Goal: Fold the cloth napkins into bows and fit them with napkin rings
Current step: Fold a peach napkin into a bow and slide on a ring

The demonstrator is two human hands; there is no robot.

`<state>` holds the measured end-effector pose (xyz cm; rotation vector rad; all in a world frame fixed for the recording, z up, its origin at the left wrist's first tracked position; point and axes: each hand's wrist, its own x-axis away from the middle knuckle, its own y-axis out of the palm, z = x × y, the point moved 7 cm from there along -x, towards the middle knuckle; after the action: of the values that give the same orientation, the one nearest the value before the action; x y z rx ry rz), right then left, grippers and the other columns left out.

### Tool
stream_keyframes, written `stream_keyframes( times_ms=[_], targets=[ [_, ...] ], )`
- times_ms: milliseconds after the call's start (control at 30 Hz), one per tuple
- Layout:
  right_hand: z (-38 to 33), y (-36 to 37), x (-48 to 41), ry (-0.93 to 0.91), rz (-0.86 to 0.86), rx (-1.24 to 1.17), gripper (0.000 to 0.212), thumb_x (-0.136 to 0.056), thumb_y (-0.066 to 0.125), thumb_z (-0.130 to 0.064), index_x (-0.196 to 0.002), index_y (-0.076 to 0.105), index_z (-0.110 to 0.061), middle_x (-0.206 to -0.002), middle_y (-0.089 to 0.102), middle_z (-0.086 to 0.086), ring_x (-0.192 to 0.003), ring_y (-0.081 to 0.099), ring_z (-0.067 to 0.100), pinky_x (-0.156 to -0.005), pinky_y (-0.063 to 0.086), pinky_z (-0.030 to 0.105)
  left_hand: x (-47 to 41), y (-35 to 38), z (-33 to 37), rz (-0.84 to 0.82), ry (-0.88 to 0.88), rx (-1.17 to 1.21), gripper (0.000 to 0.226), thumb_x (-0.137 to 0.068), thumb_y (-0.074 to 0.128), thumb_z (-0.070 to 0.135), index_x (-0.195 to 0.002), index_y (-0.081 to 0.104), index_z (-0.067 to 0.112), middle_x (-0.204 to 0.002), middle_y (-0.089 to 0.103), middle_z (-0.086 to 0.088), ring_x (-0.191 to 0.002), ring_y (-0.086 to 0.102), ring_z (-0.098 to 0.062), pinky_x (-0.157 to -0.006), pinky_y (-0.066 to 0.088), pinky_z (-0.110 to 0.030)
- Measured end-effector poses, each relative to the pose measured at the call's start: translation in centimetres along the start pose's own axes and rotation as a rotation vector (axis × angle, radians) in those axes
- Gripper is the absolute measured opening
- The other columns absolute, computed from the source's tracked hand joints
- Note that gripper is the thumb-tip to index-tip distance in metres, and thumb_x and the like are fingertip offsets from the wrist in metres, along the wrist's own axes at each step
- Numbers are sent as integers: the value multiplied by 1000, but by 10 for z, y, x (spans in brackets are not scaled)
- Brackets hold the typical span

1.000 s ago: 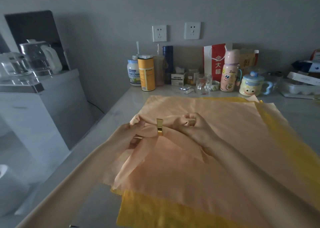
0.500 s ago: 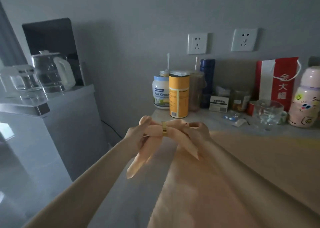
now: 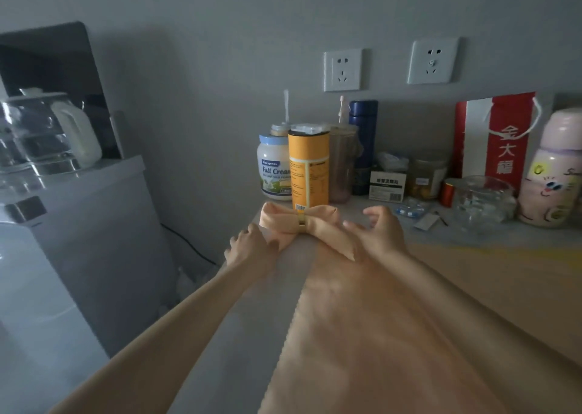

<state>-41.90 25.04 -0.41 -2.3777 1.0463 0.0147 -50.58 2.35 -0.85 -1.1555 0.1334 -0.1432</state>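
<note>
Starting at the left, the left hand point(image 3: 248, 250) lay with curled fingers at the counter's point(image 3: 252, 303) left edge, its thumb touching the left tail of the bow-folded napkin point(image 3: 318, 221); whether it actually pinched that tail could not be told. The bow rested on the counter near its far left corner, cinched by the gold napkin ring point(image 3: 301, 223), just in front of the orange canister point(image 3: 308, 168). If the left hand dragged the tail as it drew back, the bow could probably slide off the nearby edge. A push forward might instead knock it against the canister. Further right, the right hand point(image 3: 382, 234) was released, fingers spread and relaxed over the right tail. A fingertip catching there could likely tug cloth through the ring and flatten a loop. The flat napkins point(image 3: 378, 319) lay nearer the person, to the right.

Half a second before, both hands had gripped the bow in the air with its tails hanging. By this moment it sat on the counter and the right hand had let go.
</note>
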Motion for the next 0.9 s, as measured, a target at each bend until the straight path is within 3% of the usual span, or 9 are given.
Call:
stream_keyframes(
  times_ms=[133, 267, 400, 433, 500, 600, 733, 900],
  targets=[
    [13, -67, 47, -19, -90, 39, 41, -80, 73, -22, -113, 56, -4, -108, 58, 7, -98, 55, 18, -84, 42, 29, 80, -15, 16, 40, 191, -59, 39, -95, 42, 34, -126, 48, 11, -130, 50, -9, -120, 42, -27, -94, 38, -37],
    [43, -146, 104, -14, -184, 134, 22, -79, 74, -17, -93, 58, -14, -90, 59, 4, -88, 55, 18, -78, 41, 28, 196, 3, 68, -151, 404, -5, 51, -95, 41, 47, -137, 40, 17, -145, 39, -3, -135, 29, -22, -108, 26, -36],
    [77, -222, 157, -2, -252, 287, 13, -79, 66, -26, -75, 54, -31, -91, 63, 8, -92, 59, 27, -83, 44, 35, 288, 25, 129, -296, 563, -20, 63, -92, 43, 54, -142, 33, 16, -149, 33, -4, -139, 22, -22, -113, 20, -42],
    [85, -244, 170, 5, -256, 315, 6, -72, 59, -32, -75, 54, -33, -95, 63, 11, -95, 59, 29, -85, 44, 38, 312, 31, 147, -325, 606, -11, 65, -92, 44, 54, -142, 33, 15, -149, 32, -4, -139, 21, -23, -113, 19, -43],
    [95, -283, 192, 25, -267, 348, 12, -69, 52, -32, -79, 57, -30, -99, 63, 13, -97, 59, 30, -84, 43, 37, 357, 45, 177, -373, 694, -5, 68, -91, 44, 56, -143, 30, 15, -151, 29, -5, -140, 19, -23, -113, 17, -44],
    [106, -328, 219, 80, -265, 365, 10, -90, 56, -9, -95, 64, -11, -103, 65, 12, -96, 58, 21, -76, 41, 26, 423, 68, 209, -484, 825, -38, 78, -88, 43, 63, -149, 17, 22, -157, 11, -6, -145, 4, -24, -116, 3, -50],
    [120, -358, 238, 98, -259, 330, 17, -92, 53, -1, -103, 65, -4, -105, 66, 13, -95, 59, 19, -73, 42, 20, 481, 93, 219, -604, 926, -101, 90, -82, 45, 70, -151, 5, 28, -158, -11, -3, -144, -16, -22, -113, -15, -51],
    [125, -374, 255, 92, -250, 212, 18, -91, 50, 4, -98, 64, -6, -106, 67, 16, -97, 61, 22, -80, 43, 19, 498, 95, 222, -560, 929, -159, 65, -94, 37, 54, -150, 12, 31, -159, -6, -3, -145, -12, -20, -113, -12, -48]
  ],
)
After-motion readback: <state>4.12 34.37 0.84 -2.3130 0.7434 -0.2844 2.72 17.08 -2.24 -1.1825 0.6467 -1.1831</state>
